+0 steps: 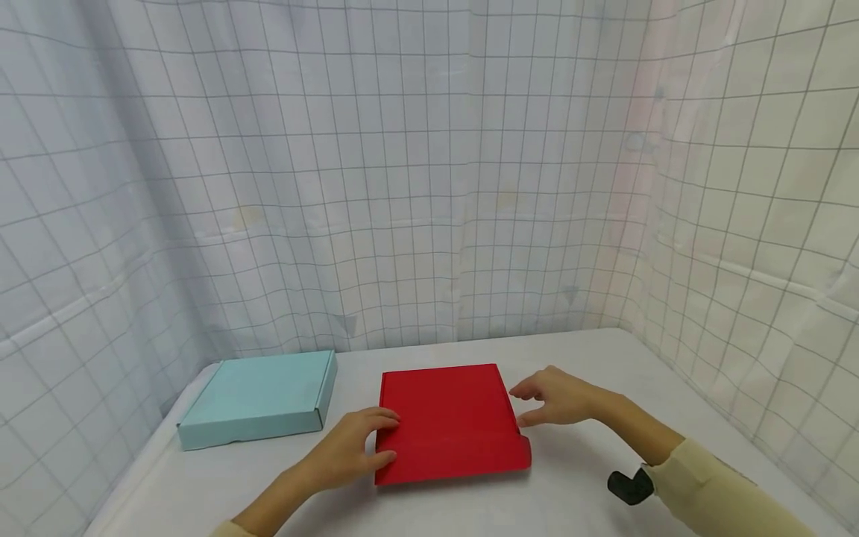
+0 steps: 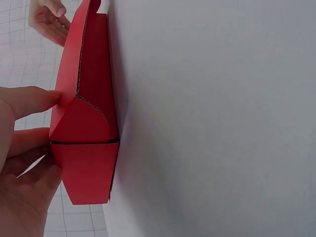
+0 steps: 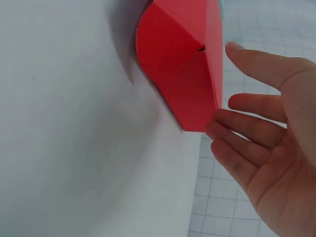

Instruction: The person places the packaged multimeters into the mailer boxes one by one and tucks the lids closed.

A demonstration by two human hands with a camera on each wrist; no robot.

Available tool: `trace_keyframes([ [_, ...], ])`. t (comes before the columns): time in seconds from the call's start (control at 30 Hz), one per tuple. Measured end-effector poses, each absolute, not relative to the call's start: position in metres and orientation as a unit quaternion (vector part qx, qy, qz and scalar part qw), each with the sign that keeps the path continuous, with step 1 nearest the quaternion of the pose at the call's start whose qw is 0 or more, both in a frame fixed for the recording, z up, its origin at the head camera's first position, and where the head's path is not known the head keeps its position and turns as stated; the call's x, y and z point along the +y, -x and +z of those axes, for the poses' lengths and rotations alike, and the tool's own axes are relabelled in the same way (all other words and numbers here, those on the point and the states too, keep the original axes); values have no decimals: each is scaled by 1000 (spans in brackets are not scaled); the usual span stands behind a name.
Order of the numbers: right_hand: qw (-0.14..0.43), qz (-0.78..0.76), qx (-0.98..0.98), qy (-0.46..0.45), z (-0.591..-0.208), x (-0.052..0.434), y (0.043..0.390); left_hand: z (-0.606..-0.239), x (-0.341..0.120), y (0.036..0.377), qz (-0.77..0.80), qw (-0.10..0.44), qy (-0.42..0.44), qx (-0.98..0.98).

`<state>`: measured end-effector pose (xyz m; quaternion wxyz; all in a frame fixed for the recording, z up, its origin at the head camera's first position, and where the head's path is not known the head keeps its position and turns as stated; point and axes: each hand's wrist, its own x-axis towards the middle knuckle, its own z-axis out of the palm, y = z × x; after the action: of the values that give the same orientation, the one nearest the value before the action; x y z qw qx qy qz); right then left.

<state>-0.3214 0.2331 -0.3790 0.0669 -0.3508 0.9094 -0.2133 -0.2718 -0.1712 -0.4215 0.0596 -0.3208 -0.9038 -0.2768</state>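
A flat red cardboard box (image 1: pixel 446 410) lies on the white table. Its front flap slopes outward over the near side, and a rounded side ear (image 3: pixel 168 44) shows at the right corner. My left hand (image 1: pixel 349 451) rests at the box's left edge. In the left wrist view, the thumb (image 2: pixel 37 100) and fingers touch the red cardboard without closing round it. Off the right edge hovers my right hand (image 1: pixel 560 397), its fingers loosely spread. From the right wrist view (image 3: pixel 276 133), whether its fingertips touch the box is hard to tell.
A light blue cardboard box (image 1: pixel 262 395) lies closed at the left of the table (image 1: pixel 537 500). White curtains (image 1: pixel 403 186) with a grid pattern hang behind and on both sides. A black wrist device (image 1: pixel 631 486) sits by the right sleeve.
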Motion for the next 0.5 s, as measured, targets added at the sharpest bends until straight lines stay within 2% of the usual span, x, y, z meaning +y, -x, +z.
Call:
trace_keyframes([
  [0.17,72,-236,900,359,-391,246,317,-421,-172,274,-277,58,332,-900],
  [0.5,123,-339,862,355,-417,250,302,-420,-174,274,-294,47,332,-895],
])
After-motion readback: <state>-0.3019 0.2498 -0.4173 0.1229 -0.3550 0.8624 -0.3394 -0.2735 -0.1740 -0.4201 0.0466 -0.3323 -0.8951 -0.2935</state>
